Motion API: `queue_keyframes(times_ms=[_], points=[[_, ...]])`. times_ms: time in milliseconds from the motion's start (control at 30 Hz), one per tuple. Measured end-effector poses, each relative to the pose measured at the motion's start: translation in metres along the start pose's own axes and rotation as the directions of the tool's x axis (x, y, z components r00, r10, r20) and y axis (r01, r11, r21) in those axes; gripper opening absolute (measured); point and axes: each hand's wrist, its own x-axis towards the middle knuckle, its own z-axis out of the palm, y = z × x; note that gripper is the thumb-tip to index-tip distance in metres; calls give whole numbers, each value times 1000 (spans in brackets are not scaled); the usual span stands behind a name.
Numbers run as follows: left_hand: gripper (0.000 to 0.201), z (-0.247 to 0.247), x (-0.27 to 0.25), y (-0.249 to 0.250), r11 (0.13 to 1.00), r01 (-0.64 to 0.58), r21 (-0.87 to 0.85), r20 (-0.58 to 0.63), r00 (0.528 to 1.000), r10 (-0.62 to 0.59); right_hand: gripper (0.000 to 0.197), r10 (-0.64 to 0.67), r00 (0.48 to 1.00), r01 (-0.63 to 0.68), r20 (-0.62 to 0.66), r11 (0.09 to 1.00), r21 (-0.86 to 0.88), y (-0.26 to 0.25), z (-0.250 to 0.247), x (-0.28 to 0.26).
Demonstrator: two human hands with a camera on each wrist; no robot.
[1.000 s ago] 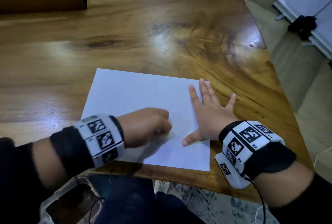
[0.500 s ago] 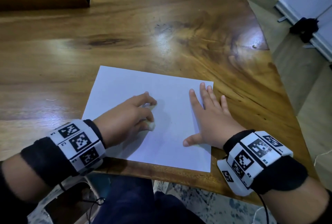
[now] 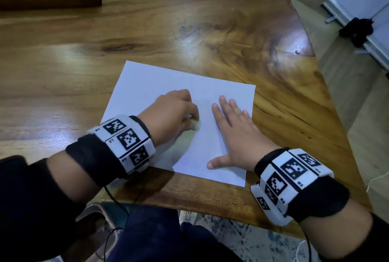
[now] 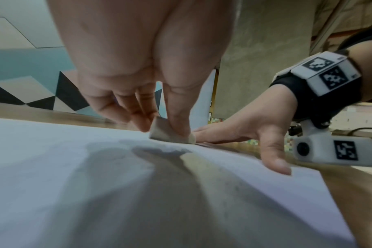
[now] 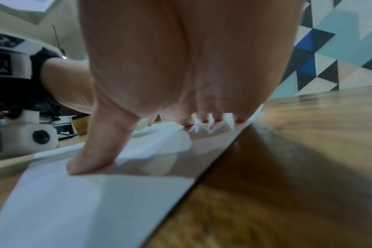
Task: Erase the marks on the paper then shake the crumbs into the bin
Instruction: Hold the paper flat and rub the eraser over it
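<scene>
- Right hand [image 3: 233, 133]: fingers straight and spread, palm flat near the right edge of the paper [image 3: 227, 93], probably to pin it against the rubbing.
- Left hand [image 3: 174, 114]: fingers curled, pinching an eraser [image 4: 170, 133] onto the sheet's middle.
- Paper: flat at the table's [image 3: 147, 30] near edge.
- Bin: unseen.
</scene>
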Motion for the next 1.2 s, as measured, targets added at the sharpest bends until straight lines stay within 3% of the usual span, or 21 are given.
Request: queue_keyframes(times_ms=[133,233,367,433,500,567,633,767,967,1033,1133,1200], points=[[21,3,18,14,999,9,54,62,998,-12,132,6,1000,-6,-9,1000,-10,0,0,0],[11,4,6,10,995,-82,57,157,985,72,132,8,1000,-8,-10,1000,-12,0,0,0],[11,4,-22,7,980,-193,52,410,899,156,131,6,1000,-6,-2,1000,-10,0,0,-1],[13,1,-13,8,981,-173,84,392,911,127,131,8,1000,-8,-1,1000,-12,0,0,-1],[12,-1,7,8,986,-127,107,268,959,94,131,8,1000,-8,-3,1000,-12,-1,0,-1],[11,0,14,8,990,-108,89,200,976,89,131,8,1000,-8,-6,1000,-14,0,0,0],[9,0,-1,5,990,-127,55,252,962,109,131,7,1000,-7,-6,1000,-5,0,0,0],[10,1,-36,-1,987,-158,-1,451,881,142,132,1,1000,-1,-12,1000,9,1,0,0],[10,1,3,7,990,-124,68,241,965,105,132,5,1000,-5,-16,1000,13,1,0,0],[9,2,-6,6,987,-152,58,292,948,129,132,7,1000,-7,-14,1000,23,0,0,0],[12,2,-26,6,981,-185,50,461,876,142,133,6,1000,-5,-28,999,37,1,0,-1],[13,-1,-16,10,983,-180,45,427,892,144,136,8,999,-6,-38,999,51,0,1,-1]])
